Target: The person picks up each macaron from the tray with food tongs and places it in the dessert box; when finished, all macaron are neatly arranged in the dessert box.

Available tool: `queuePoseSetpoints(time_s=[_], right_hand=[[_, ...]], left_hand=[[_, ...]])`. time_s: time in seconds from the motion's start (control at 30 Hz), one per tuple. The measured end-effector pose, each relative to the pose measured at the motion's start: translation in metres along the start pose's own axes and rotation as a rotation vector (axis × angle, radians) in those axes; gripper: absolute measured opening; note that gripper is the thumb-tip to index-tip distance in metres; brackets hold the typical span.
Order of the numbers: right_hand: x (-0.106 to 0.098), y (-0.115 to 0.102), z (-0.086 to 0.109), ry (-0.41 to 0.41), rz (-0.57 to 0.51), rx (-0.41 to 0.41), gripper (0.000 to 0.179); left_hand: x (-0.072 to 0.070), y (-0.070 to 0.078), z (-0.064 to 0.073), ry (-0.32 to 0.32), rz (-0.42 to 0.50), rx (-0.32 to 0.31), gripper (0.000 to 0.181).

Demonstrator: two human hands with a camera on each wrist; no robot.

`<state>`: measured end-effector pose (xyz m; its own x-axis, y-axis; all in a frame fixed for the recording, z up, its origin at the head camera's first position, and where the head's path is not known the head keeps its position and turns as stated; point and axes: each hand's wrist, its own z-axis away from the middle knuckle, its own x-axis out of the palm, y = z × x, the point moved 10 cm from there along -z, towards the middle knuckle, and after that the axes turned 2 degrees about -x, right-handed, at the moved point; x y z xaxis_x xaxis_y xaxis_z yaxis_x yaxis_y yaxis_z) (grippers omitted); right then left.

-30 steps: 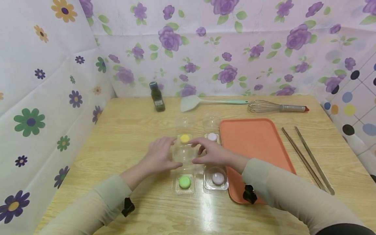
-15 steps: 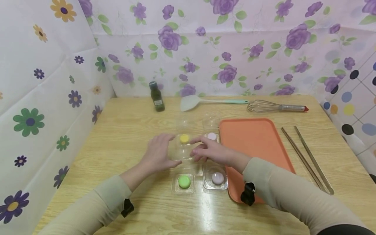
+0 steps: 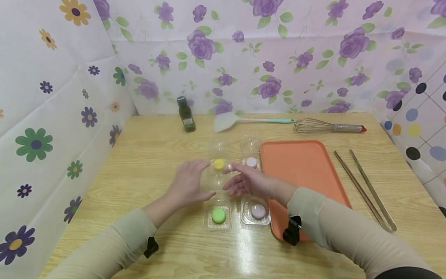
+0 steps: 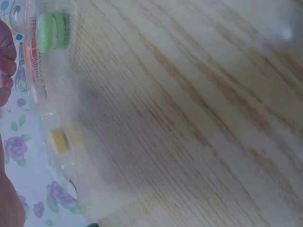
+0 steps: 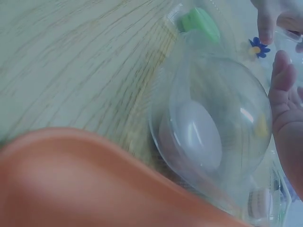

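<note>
A clear plastic lid [image 3: 217,181] lies between my two hands, behind a green macaron [image 3: 218,215] in its small clear tray. My left hand [image 3: 188,182] curves along the lid's left side, thumb and fingers spread. At the lid's right side is my right hand [image 3: 251,180], its fingers spread and index fingertip near a yellow macaron [image 3: 218,164]. In the right wrist view, a lilac macaron [image 5: 196,135] sits under a closed clear dome [image 5: 241,109]. Another lilac macaron [image 3: 251,162] stands in a tray behind my right hand.
An orange tray [image 3: 296,166] lies right of the macarons, with chopsticks [image 3: 360,190] and a metal bar-like utensil [image 3: 373,190] beyond it. Along the back are a dark bottle [image 3: 186,116], a spatula [image 3: 226,122] and a whisk [image 3: 313,126]. Clear domed lids [image 3: 251,144] stand behind the rear macarons.
My right hand's fingers bunch at the lid's right edge half a second ago, and now spread apart. My left hand has barely shifted. The macarons and their trays stay put.
</note>
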<state>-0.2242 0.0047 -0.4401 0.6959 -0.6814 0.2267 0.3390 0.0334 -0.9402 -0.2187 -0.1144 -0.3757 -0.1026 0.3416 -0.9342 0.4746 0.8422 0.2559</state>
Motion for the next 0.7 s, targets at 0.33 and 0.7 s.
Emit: queuePoseSetpoints(time_s=[0.33, 0.7], right_hand=[[0.006, 0.005, -0.004, -0.016, -0.082, 0.005, 0.064], [0.013, 0.002, 0.000, -0.030, -0.100, 0.035, 0.057]], left_hand=[[-0.005, 0.011, 0.003, 0.036, -0.055, 0.093, 0.084], [-0.006, 0.015, 0.006, 0.074, -0.063, 0.154, 0.083]])
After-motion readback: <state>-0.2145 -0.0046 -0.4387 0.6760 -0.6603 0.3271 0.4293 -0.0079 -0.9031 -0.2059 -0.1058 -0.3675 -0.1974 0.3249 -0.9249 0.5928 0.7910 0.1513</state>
